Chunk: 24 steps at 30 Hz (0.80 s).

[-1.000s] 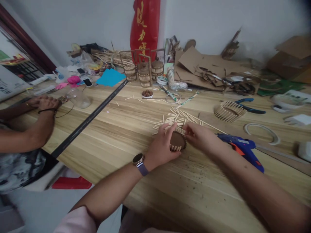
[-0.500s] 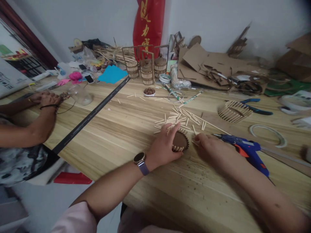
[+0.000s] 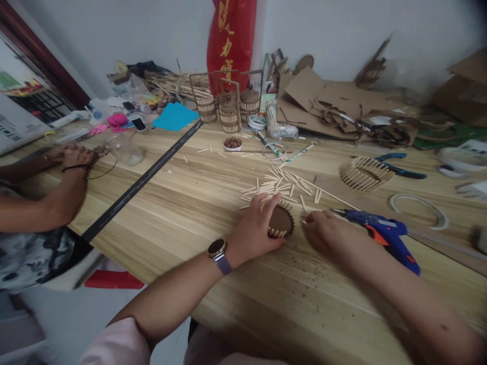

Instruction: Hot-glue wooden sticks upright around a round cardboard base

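Note:
My left hand (image 3: 257, 228) curves round a small round brown basket base (image 3: 280, 221), thumb at its near side and fingers at its far side. Short wooden sticks stand along the rim of this base, partly hidden by the hand. To its right, my right hand (image 3: 321, 223) is closed in a pinch; the pale tip of a short wooden stick shows at the fingertips. Loose wooden sticks (image 3: 272, 185) lie in a pile just beyond both hands. Close to the right hand, a blue glue gun (image 3: 380, 230) rests on its side, nozzle pointing left.
Pliers (image 3: 403, 167) and a stick basket frame (image 3: 367, 174) lie at right, near a white ring (image 3: 420, 210). Finished small baskets (image 3: 230, 114) and a bowl of brown balls (image 3: 233, 144) stand farther back. Another person's hands (image 3: 72, 154) rest at left beside a clear jar (image 3: 127, 149).
The view has shifted very slightly. My left hand stays on the basket base; my right hand keeps its pinch beside it with hardly any movement.

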### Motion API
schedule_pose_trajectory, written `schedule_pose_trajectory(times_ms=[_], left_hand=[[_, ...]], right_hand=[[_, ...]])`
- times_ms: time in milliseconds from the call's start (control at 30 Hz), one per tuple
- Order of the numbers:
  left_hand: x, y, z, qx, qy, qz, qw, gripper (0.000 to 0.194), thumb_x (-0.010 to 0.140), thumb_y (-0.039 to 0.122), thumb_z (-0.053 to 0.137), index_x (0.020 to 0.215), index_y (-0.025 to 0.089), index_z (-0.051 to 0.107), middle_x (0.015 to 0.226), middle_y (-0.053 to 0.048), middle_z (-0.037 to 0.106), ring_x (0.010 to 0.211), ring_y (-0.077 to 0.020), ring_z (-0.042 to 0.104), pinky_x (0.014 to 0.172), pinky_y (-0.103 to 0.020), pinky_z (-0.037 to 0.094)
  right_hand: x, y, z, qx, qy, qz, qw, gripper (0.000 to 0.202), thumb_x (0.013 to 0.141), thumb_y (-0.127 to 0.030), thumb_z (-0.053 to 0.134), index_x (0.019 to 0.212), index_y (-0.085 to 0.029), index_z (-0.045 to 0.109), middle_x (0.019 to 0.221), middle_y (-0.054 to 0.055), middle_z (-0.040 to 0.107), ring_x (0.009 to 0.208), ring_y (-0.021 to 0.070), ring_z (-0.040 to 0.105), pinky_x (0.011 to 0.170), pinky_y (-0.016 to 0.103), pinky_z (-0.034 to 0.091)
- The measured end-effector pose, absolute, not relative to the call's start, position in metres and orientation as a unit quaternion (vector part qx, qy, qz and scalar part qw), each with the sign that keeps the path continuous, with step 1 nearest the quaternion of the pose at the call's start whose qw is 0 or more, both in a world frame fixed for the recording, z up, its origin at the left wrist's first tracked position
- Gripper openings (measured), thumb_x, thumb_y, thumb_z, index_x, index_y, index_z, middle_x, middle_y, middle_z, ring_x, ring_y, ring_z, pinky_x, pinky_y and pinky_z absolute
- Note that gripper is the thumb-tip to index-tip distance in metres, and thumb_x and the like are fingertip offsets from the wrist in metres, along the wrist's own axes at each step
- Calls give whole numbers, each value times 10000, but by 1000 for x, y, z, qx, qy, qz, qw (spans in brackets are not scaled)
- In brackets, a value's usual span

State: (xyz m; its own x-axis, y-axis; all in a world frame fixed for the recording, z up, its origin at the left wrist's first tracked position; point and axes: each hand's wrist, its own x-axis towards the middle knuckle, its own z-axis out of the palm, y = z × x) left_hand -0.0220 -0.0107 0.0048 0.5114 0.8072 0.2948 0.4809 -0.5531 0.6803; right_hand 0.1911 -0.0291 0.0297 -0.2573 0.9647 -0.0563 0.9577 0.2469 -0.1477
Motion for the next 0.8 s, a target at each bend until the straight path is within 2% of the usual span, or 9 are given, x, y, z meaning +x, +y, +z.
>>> schedule_pose_trajectory(times_ms=[133,300,533,800], left_hand=[[-22,-11,6,834,384,302,258,1013,654,160,817,1471,214,221,1442,-181,302,1416,-315,274,1167,-499,311],[-23,-10,5,838,375,310,248,1013,659,161,814,1470,246,213,1440,-164,309,1409,-307,287,1156,-505,328],[-23,-9,4,837,368,314,257,1010,688,182,800,1481,289,185,1449,-153,311,1411,-322,291,1137,-530,340],[-22,-10,6,837,368,317,251,913,726,221,781,1460,233,239,1432,-176,329,1409,-307,296,1148,-500,335]], right_hand=[[190,-31,45,-573,-804,155,37,137,832,-193,452,745,-220,554,757,51,667,655,171,617,610,265,437],[184,-34,53,-514,-806,273,102,226,883,-305,413,830,-230,619,770,29,689,688,177,626,627,281,464],[173,-37,47,-476,-826,274,131,244,909,-248,398,870,-214,636,852,63,703,771,184,648,667,289,481],[170,-36,33,-456,-849,236,122,266,931,-186,371,826,-204,615,842,69,677,783,188,643,702,297,489]])
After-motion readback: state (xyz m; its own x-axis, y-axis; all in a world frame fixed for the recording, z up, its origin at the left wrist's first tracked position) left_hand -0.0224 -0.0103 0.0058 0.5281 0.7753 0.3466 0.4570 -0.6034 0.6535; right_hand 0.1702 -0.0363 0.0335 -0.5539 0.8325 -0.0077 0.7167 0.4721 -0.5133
